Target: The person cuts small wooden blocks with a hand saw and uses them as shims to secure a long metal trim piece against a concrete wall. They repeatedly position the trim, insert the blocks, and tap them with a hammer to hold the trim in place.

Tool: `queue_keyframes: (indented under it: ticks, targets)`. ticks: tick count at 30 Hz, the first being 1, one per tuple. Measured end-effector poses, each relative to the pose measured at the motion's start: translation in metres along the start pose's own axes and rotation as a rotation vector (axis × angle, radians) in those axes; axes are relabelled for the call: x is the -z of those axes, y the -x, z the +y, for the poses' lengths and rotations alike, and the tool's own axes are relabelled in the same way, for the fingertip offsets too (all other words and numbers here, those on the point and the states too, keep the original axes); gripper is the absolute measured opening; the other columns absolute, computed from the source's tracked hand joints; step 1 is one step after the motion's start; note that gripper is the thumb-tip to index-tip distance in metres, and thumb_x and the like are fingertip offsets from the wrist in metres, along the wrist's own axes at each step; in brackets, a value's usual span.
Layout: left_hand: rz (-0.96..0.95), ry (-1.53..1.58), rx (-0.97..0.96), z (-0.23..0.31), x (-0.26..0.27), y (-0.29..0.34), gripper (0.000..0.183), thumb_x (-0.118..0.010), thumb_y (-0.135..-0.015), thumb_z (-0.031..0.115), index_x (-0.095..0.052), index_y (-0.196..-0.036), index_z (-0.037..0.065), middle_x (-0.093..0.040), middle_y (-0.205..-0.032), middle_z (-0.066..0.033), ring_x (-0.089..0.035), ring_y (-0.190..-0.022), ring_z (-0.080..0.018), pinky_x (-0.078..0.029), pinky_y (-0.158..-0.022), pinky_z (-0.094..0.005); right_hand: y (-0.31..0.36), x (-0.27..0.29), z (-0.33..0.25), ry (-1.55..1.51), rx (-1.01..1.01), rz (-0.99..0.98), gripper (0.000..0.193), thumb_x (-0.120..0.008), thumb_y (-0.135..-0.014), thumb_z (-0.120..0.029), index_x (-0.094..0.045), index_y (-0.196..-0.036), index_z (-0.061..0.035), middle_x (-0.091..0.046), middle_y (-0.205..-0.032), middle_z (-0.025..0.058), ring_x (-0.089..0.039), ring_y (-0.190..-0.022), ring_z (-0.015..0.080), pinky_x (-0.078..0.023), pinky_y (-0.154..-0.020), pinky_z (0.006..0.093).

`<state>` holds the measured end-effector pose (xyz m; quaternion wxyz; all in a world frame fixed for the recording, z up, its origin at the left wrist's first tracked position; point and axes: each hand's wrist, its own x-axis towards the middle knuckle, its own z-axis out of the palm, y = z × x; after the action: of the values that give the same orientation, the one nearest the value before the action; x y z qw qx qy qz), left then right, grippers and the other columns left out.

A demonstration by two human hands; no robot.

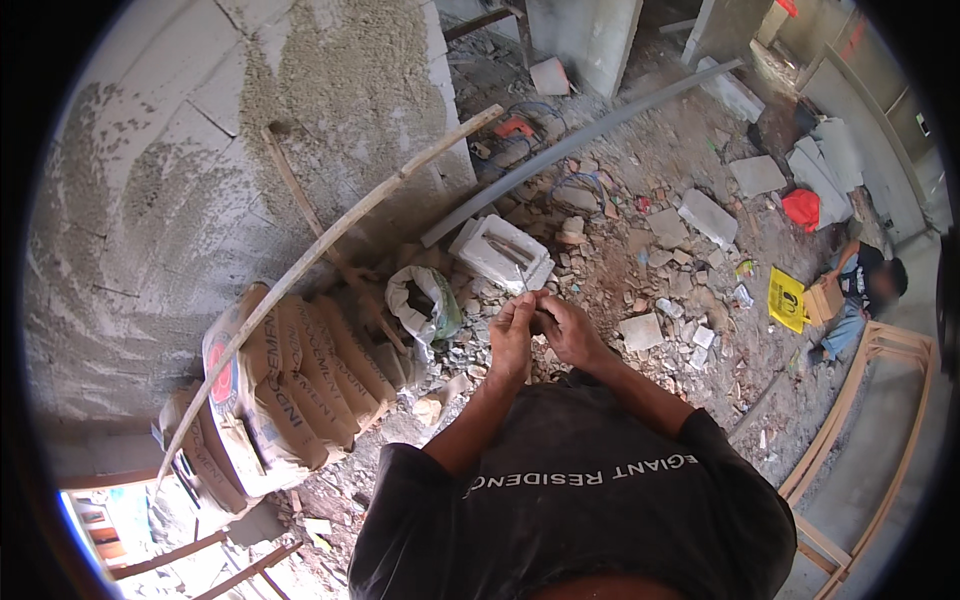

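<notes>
Beyond both hands' fingers [521, 309] pinching sliver [521, 277] | white trough [469, 243], bar [511, 246] inside | sack [402, 306], contents unclear

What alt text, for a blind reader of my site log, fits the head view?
A person's left hand pinches a thin, unclear item, with the right hand close beside it. Rubble spreads beyond, brown sacks are stacked near a wall at left, and another person is at far right.
</notes>
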<state>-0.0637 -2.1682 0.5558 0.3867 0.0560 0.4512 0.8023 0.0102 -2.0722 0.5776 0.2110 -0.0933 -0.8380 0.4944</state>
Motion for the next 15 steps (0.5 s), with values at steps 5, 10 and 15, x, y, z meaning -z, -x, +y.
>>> queue_keyframes:
  ticks: [5,10,15]
  targets:
    - [0.070,-0.015,0.036,-0.010,-0.013,-0.042,0.023,-0.052,-0.092,0.018,-0.063,-0.097,-0.001,-0.063,-0.082,-0.0056,-0.059,-0.070,-0.0114,-0.048,-0.066,-0.0248,-0.029,0.021,0.033,-0.002,-0.032,-0.035,0.019,-0.054,-0.087,-0.009,-0.054,-0.104,-0.0005,-0.061,-0.092,0.0175,-0.061,-0.083,0.0346,-0.047,-0.070,0.0382]
    - [0.151,-0.047,0.048,-0.041,-0.044,-0.098,0.020,-0.052,-0.090,0.016,-0.061,-0.093,-0.001,-0.061,-0.075,-0.0052,-0.057,-0.066,-0.0121,-0.047,-0.063,-0.0248,-0.053,0.060,0.086,0.035,-0.052,-0.018,0.020,-0.054,-0.088,-0.011,-0.056,-0.105,-0.0006,-0.062,-0.094,0.0166,-0.061,-0.086,0.0323,-0.048,-0.072,0.0367]
    - [0.102,-0.098,0.088,-0.082,-0.104,-0.180,0.018,-0.051,-0.088,0.016,-0.060,-0.090,0.000,-0.062,-0.075,-0.0066,-0.059,-0.065,-0.0151,-0.049,-0.062,-0.0280,-0.083,0.135,0.154,0.083,-0.049,0.041,0.022,-0.055,-0.086,-0.019,-0.057,-0.102,-0.0032,-0.061,-0.095,0.0161,-0.058,-0.086,0.0356,-0.046,-0.072,0.0415]
